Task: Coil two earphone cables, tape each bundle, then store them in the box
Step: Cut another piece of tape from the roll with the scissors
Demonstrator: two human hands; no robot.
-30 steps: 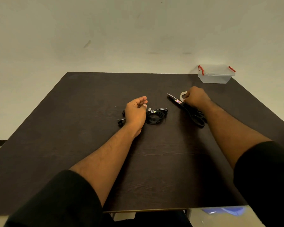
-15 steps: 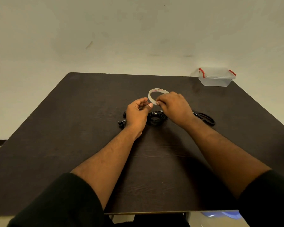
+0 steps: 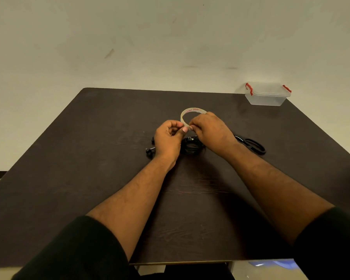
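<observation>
Head view: since a half-second ago, the left hand [image 3: 168, 139] has closed onto the thin whitish tape ring [image 3: 192, 111]; the right hand [image 3: 209, 131] pinches it too, above coiled black earphone cables [image 3: 192, 146] on the dark wooden table [image 3: 89, 158].

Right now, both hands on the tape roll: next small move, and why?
Probably peel a short strip free. The left hand and right hand pinch the tape roll at one spot, above the coiled earphone cable, which shows no tape; scissors lie nearby.
</observation>
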